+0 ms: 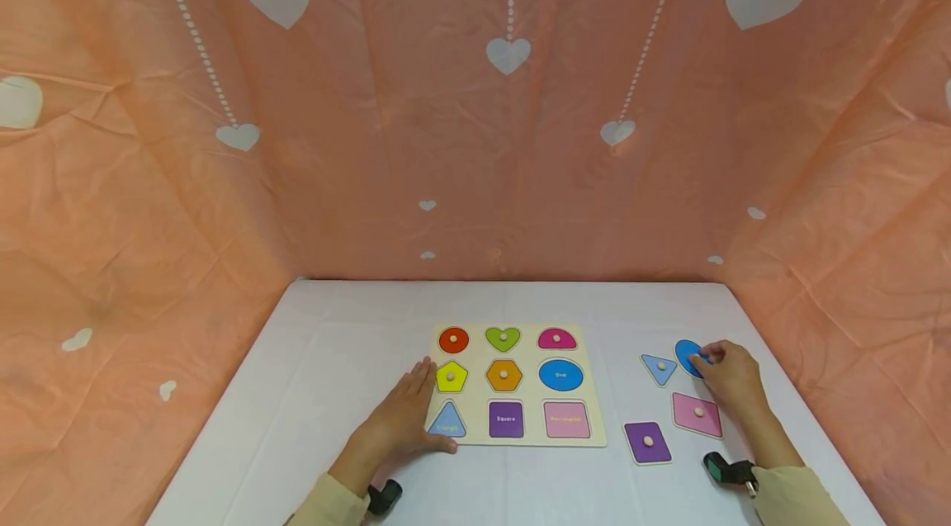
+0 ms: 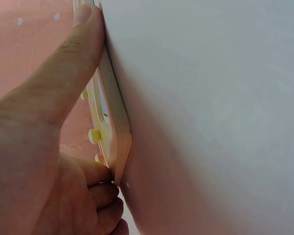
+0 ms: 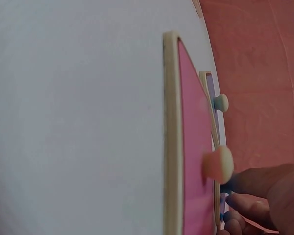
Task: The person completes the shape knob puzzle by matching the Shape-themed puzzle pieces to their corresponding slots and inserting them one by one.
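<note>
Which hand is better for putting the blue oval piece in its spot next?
Probably the right hand: it's touching the blue oval piece. The left hand is farther away, at the puzzle board's left edge.

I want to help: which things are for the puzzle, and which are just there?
For the puzzle:
beige board
five fitted pieces
blue oval piece, in the right hand
blue triangle piece
pink rectangle piece
purple square piece

Just there:
orange heart-patterned cloth
black gadget at each wrist

Heart-patterned orange backdrop (image 1: 446, 138) around white table (image 1: 520, 480)
</note>
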The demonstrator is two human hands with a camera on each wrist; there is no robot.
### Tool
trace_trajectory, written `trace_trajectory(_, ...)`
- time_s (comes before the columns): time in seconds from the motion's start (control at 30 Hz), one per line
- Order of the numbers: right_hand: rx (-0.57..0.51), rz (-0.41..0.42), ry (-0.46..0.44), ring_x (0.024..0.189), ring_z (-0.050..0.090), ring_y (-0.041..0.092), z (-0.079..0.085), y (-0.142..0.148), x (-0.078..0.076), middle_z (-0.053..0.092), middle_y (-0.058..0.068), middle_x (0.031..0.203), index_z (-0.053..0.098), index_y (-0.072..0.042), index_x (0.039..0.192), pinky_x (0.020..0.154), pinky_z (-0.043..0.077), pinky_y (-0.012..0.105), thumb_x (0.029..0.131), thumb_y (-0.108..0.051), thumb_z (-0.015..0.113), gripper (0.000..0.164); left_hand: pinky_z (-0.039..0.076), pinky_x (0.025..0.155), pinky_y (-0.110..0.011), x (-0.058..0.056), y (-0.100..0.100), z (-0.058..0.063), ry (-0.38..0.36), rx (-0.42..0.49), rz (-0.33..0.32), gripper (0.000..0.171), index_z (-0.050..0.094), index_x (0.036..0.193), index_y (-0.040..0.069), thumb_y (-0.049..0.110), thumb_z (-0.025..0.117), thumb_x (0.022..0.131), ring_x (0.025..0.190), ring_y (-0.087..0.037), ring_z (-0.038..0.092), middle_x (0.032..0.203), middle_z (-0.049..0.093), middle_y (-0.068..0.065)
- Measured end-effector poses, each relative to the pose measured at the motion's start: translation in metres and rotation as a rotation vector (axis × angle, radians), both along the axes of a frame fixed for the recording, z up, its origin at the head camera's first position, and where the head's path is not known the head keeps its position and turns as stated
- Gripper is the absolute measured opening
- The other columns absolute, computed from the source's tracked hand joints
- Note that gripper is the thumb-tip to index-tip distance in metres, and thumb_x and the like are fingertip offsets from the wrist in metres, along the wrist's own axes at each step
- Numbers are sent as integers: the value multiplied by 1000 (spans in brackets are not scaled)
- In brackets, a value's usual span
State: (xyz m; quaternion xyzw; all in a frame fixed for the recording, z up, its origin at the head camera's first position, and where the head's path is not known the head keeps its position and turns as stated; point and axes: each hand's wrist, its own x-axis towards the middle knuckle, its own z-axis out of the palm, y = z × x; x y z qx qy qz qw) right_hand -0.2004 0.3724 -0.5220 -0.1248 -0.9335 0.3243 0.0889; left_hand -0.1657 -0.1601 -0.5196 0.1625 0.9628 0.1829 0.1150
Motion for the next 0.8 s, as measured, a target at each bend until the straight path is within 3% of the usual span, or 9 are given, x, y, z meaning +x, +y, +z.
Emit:
trace_trajectory(0.17, -9, -15, 7, 90, 59, 37, -3, 1, 0, 64, 21, 90, 67, 12, 105, 69, 47, 34, 98, -15, 76, 29, 23, 133, -54, 0, 0, -1, -1, 3, 1, 133, 26, 167, -5, 54, 97, 71, 163, -38, 23, 176, 24, -23)
trace_trajectory(0.8, -7, -24, 39, 90, 59, 36, 0, -7, -2, 63, 23, 93, 68, 13, 109, 66, 47, 31, 100, -13, 74, 29, 23, 133, -54, 0, 1, 1, -10, -1, 6, 133, 26, 167, -5, 54, 97, 71, 163, -38, 22, 176, 23, -22)
